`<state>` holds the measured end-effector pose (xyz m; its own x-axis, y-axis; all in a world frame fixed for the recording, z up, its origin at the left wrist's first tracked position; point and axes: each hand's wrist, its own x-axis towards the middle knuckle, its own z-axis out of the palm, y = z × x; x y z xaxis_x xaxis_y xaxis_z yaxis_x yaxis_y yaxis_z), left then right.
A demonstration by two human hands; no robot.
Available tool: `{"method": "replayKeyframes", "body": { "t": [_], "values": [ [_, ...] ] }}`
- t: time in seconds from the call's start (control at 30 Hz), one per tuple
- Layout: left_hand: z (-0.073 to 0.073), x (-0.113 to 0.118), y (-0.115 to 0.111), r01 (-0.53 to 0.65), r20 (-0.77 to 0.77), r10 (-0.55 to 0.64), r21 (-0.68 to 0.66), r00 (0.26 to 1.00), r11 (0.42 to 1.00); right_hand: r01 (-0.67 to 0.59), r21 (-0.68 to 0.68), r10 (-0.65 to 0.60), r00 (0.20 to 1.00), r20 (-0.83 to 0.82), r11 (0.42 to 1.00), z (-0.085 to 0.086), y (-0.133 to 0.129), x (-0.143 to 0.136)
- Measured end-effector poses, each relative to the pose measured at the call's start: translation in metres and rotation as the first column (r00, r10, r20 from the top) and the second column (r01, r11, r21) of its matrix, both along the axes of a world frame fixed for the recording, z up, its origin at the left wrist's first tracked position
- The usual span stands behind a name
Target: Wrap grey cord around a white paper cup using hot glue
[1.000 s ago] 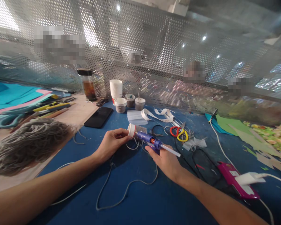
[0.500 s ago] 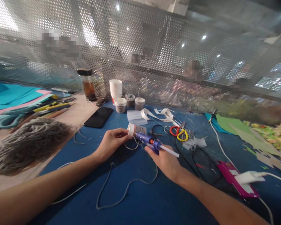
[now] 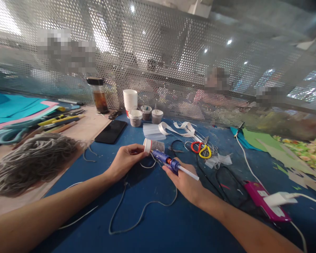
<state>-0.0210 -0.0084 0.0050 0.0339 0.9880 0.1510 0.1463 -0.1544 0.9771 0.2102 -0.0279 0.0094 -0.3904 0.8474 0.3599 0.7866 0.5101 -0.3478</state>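
Note:
My left hand [image 3: 128, 160] grips a small paper cup [image 3: 148, 145] by its white end, the cup lying on its side. Grey yarn [image 3: 158, 146] is wound round the cup's body. A blue hot glue gun [image 3: 162, 157] is in my right hand [image 3: 188, 177], its nozzle at the cup by the edge of the winding. From the gun's back sticks a clear glue stick [image 3: 191, 173]. A loose grey strand [image 3: 142, 218] loops over the blue table below my hands.
Yarn-wrapped cups [image 3: 136, 118], a cup stack [image 3: 130, 98] and a jar [image 3: 98, 96] stand by the perforated screen. A phone [image 3: 110, 132] and a grey yarn hank [image 3: 34, 161] lie left. Scissors [image 3: 201, 149], white ribbon [image 3: 177, 130] and a magenta power strip [image 3: 265, 202] lie right.
The glue gun and my right hand have shifted slightly down and to the left, the nozzle staying at the cup. My left hand and the cup are almost still.

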Motion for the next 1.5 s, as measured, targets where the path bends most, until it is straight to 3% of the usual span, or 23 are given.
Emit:
{"method": "replayKeyframes", "body": {
  "t": [0.87, 1.5],
  "values": [
    [0.0003, 0.0009, -0.0010, -0.001, -0.024, 0.002, 0.037, 1.000, 0.999, -0.056, 0.093, 0.031, 0.967, 0.252, 0.994, 0.0019, -0.0047, 0.0002],
    [-0.0007, 0.0014, -0.0012, 0.000, -0.068, 0.004, 0.063, 0.998, 0.998, -0.038, 0.111, 0.012, 0.974, 0.228, 0.993, 0.0029, -0.0045, 0.0003]
  ]
}}
